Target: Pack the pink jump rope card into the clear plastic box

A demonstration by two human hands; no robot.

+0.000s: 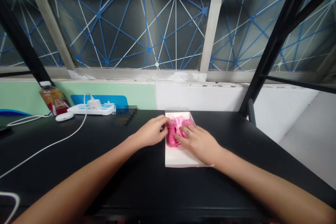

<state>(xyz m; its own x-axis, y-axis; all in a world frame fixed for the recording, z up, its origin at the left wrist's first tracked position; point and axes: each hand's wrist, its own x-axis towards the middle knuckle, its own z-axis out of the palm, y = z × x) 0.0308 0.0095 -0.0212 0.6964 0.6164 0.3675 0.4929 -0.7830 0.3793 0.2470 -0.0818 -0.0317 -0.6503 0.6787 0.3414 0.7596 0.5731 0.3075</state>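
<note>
A shallow white box [178,159] lies on the black desk in front of me. In it is a bright pink item [172,139] with rounded, handle-like parts, eye-like round marks and a bundle of lighter pink cord [180,123]; it resembles a skipping rope. At the box's left edge, my left hand [152,131] has its fingers bent, thumb and fingers apart, tips touching the pink item's upper left. From the right, my right hand [201,143] reaches over the box with spread fingers resting on the cord and hiding part of the item. A ring shows on this hand.
Far left stand a drink bottle [54,98], a white power strip [90,109] with a plugged-in charger [94,104], and a round white object [64,116]. A white cable [67,136] crosses the desk [126,185]. Black frame posts [265,54] rise on both sides before the window.
</note>
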